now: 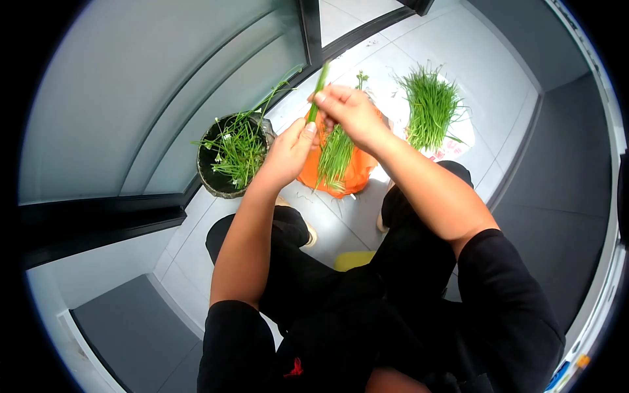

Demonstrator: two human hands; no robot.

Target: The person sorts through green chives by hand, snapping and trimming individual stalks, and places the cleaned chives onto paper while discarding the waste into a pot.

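Between my two hands stands a green chive stalk or small bunch of stalks (322, 79), tilted slightly to the right at its top. My left hand (293, 149) closes on its lower part, thumb pressed along it. Just above, my right hand (348, 112) pinches it between thumb and fingers. Below both hands, a pile of chives (335, 160) lies on an orange plastic bag (357, 171), its upper part partly hidden by my right hand. To the right, a larger bundle of chives (430, 111) rests on a white bag (464, 134).
A dark-lined bin (211, 178) at the left holds chive stalks with white flowers (237, 154). Behind it is a frosted glass door (164, 98) with a black frame. Grey floor tiles (485, 72) surround the bags, and a yellow-green stool (354, 261) shows between my legs.
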